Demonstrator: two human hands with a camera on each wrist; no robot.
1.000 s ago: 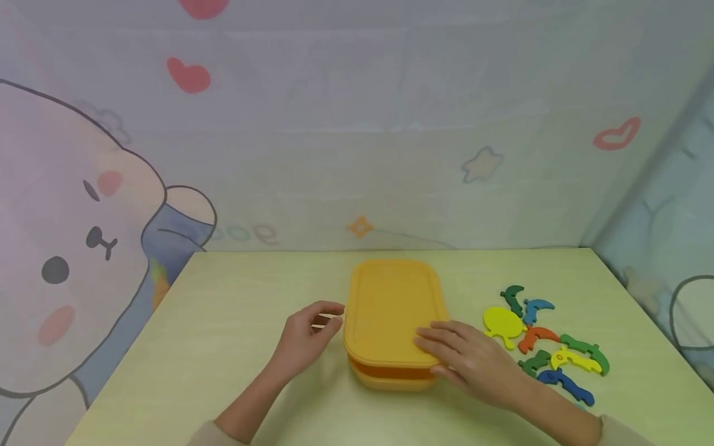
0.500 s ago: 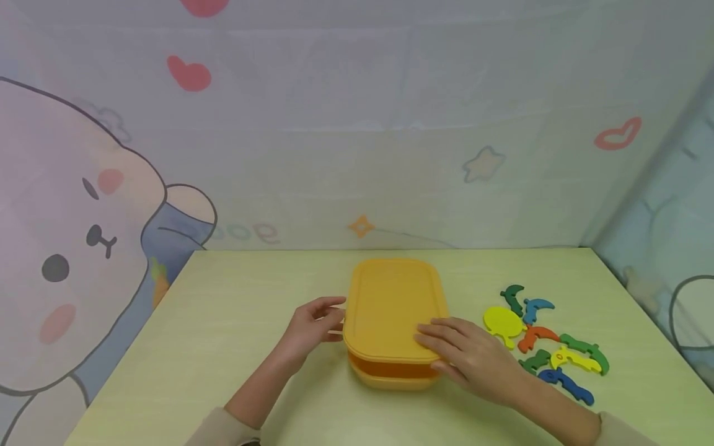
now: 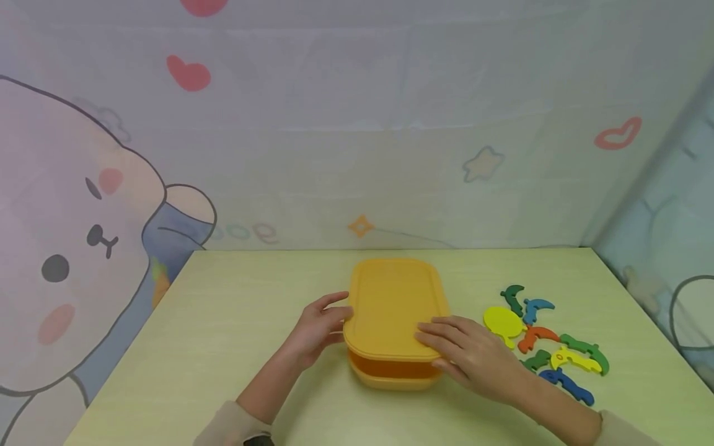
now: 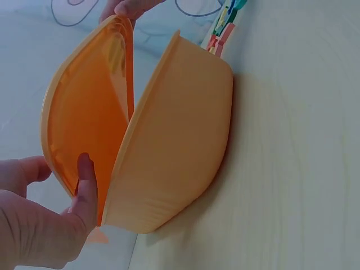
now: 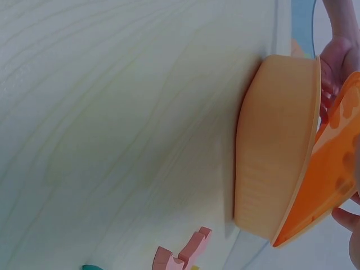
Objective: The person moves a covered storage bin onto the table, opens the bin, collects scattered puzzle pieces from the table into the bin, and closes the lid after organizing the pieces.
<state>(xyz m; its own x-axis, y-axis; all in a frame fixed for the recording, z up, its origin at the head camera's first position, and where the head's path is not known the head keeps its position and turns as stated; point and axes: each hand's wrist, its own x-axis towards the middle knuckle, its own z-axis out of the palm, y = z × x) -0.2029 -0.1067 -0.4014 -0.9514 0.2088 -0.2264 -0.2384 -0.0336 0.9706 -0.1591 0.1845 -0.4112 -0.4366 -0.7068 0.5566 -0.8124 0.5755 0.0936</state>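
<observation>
A yellow-orange lid sits slanted over a matching plastic box, its near edge raised with a gap below. My left hand pinches the lid's left edge. In the left wrist view, one digit of the left hand lies against the orange underside and another is outside the rim. My right hand grips the lid's right near edge, fingers over the top and thumb low at the rim. The right wrist view shows the box from its side, with the right hand partly cut off.
Right of the box lie several flat colored toy pieces, among them a round yellow one, a red one and a dark blue one. The light wooden table ends at a printed cloth backdrop.
My left hand has moved right and slightly up, from beside the lid to its edge. The lid's near edge has risen slightly, widening the gap. My right hand stays nearly still.
</observation>
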